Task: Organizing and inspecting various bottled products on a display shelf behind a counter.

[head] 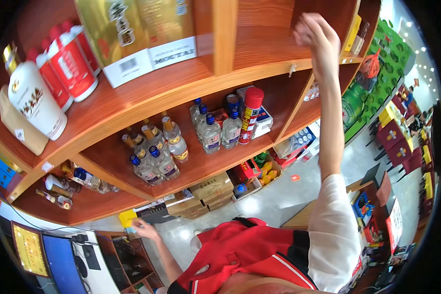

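My right hand (318, 35) is raised before an upper compartment of the wooden shelf unit (262, 46). Motion blurs its bent fingers, and no object shows in them. My left hand (145, 229) is low, beside a yellow item (128, 218); whether it grips that item is unclear. Between the hands, the middle shelf carries clear glass bottles with blue caps (211, 136), bottles with gold caps (176, 141) and a red spray can (250, 115). Gold boxes (139, 33), red-and-white cylinders (71, 62) and a white bottle (36, 99) stand on the upper shelf.
Cardboard cartons (213, 191) and a box of yellow rubber ducks (268, 172) sit on the floor under the shelves. A blue screen (62, 262) and dangling cables are at lower left. Tables with dark red cloths (397, 143) are far right.
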